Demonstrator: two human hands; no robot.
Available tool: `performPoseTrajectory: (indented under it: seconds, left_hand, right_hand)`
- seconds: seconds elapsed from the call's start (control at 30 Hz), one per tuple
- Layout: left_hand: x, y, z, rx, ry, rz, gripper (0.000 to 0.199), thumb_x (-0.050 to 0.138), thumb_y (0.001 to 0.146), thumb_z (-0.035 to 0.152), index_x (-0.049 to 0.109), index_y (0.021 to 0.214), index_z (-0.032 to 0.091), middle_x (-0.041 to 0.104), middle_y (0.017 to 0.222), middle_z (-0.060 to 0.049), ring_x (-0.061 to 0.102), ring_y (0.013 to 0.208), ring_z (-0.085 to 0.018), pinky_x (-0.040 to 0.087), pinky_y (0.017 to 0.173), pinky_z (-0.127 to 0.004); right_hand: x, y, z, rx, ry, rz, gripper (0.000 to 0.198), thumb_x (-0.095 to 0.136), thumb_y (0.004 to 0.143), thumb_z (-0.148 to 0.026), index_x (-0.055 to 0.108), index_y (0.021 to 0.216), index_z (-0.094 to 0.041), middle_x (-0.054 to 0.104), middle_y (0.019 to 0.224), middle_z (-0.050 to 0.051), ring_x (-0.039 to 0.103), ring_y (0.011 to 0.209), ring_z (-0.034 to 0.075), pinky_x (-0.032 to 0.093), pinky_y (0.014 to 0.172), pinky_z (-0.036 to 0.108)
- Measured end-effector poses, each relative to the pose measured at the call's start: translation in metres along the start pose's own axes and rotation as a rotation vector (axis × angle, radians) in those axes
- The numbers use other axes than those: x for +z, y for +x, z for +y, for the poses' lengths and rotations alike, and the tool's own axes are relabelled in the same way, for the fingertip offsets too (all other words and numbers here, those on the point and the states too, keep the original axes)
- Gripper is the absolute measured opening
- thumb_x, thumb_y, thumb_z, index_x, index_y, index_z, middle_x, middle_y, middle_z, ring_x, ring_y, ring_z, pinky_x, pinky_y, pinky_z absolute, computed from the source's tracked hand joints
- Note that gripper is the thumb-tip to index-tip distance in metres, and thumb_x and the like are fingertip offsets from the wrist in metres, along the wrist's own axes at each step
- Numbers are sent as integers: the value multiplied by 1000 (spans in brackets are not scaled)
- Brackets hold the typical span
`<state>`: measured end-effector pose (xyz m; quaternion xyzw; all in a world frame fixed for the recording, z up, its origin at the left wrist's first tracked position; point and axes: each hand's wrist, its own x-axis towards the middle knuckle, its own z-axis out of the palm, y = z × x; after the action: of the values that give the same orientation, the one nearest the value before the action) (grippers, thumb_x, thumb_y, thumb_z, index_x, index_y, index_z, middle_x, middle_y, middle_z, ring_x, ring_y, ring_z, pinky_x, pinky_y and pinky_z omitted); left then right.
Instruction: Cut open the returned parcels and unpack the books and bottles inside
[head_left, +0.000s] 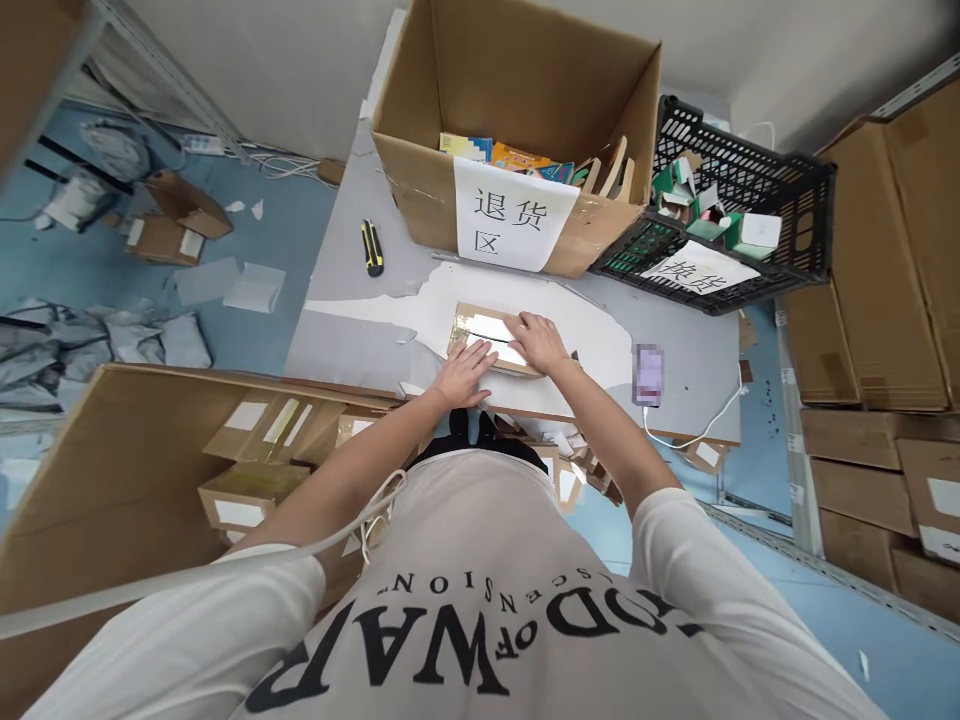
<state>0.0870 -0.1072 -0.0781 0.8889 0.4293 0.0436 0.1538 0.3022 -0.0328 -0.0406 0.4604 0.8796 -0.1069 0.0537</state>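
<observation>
A small cardboard box (466, 318) lies on the table in front of me, with a white label and a dark slit-like line along its top. My left hand (463, 374) rests on its near left part, fingers stretched out and apart, the thumb off toward the table's front edge. Over the right end of the box is my right hand (541, 343), its fingers bent round the far side and the thumb near the line. What lies inside the box is hidden. Farther back on the left, a yellow and black utility knife (372, 248) lies on the table.
Behind the small box stands a large open carton (420, 215) of books with a paper sign. A black plastic crate (806, 215) holds small boxes. A phone (648, 375) on a white cable lies at right. Left of my body is a big carton (67, 480) of parcels.
</observation>
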Motion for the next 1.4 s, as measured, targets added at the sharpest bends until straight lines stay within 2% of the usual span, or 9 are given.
performPoseTrajectory:
  seconds: [0.2,0.4,0.57,0.67,0.77,0.9,1.03,1.2,1.4]
  left_hand:
    - [3,0,0,-8,-28,18,78,55,81,46,32,148,14,29,155,-16,22,145,-33,16,116,-49]
    - [4,-4,2,-6,-38,7,80,57,81,47,32,149,13,27,156,-16,20,146,-33,16,116,-48]
    - [3,-1,4,-9,-49,8,79,56,82,46,31,149,11,24,157,-17,18,146,-34,16,116,-49]
    - [-3,0,4,-4,-69,6,76,54,84,44,31,148,11,24,157,-17,19,146,-33,18,115,-49]
    - [-18,0,-11,-32,-85,34,74,51,87,45,32,148,9,24,156,-20,20,146,-30,21,116,-46]
    - [-46,6,-64,-34,-64,9,94,62,76,58,27,150,11,27,156,-19,21,146,-32,18,117,-47]
    - [-56,22,-112,83,-67,-171,94,69,71,55,33,147,14,31,154,-15,34,141,-28,23,117,-40]
    - [-46,29,-126,79,-23,-169,94,70,69,58,38,144,11,35,152,-17,42,136,-29,23,117,-40]
    - [-46,25,-119,94,17,-164,91,65,73,56,37,144,7,33,152,-20,39,138,-28,16,119,-42]
  right_hand:
    - [-8,11,-6,9,-163,-143,50,22,94,-13,35,142,-9,48,135,28,53,112,35,42,89,50]
    - [-45,49,38,133,-50,-231,42,22,99,-33,47,125,-13,67,105,19,62,92,30,45,81,42]
    - [-22,72,45,279,97,-191,44,26,99,-37,57,119,-14,63,114,17,58,104,30,43,89,43]
    - [-9,60,36,322,176,29,44,29,98,-30,49,133,-13,53,129,19,51,116,29,41,95,42]
    - [-11,29,28,211,104,266,44,29,97,-25,47,136,-12,45,139,19,40,127,31,33,103,46]
    - [-17,-6,8,-94,85,26,48,44,95,-40,49,134,-12,56,124,20,49,116,32,36,100,46]
    - [-15,-8,-18,9,123,-234,63,66,81,-49,49,129,-12,61,119,18,58,107,32,45,86,40]
    - [-13,-17,-51,197,105,-195,39,66,83,-34,51,116,-21,66,113,12,64,96,28,45,72,33]
    - [-3,-40,-64,140,-14,-135,19,52,92,-29,56,107,-18,66,100,13,61,92,25,40,74,32]
